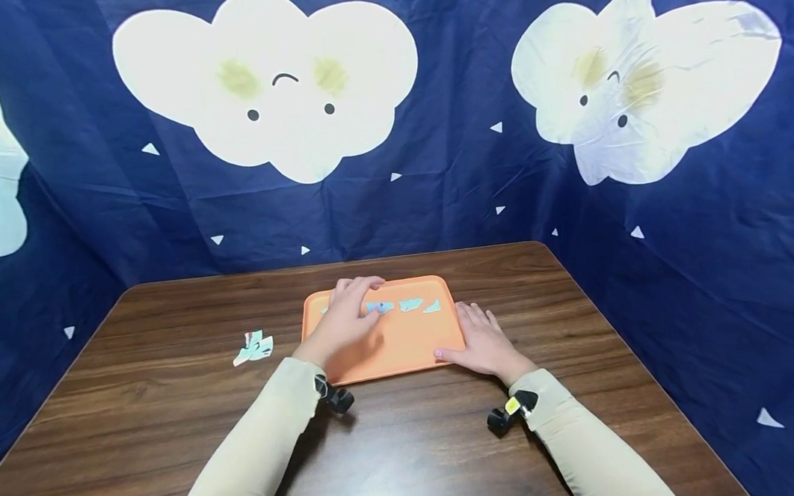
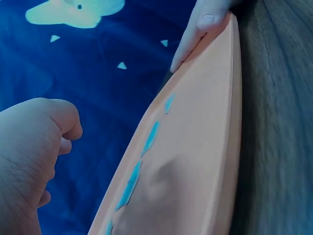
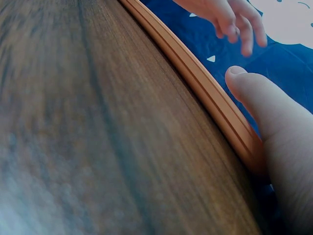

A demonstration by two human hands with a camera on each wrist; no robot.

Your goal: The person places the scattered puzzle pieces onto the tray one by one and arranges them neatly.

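An orange tray [image 1: 412, 344] lies on the table with a row of torn light-blue paper pieces [image 1: 411, 305] along its far side. My left hand [image 1: 346, 314] hovers over the tray's left part, fingers loosely bent, with nothing visible between them. It hides part of the row in the head view. At the tray's right end rests my right hand [image 1: 486, 341], its fingers stretched along the outer edge and its thumb at the near corner. In the right wrist view that thumb [image 3: 264, 98] lies over the tray rim [image 3: 195, 73].
A small heap of torn paper scraps [image 1: 254, 347] lies left of the tray on the brown wooden table [image 1: 407, 442]. Dark blue cloth [image 1: 435, 201] with white clouds hangs behind and beside the table. Each wrist wears a black camera [image 1: 340, 399].
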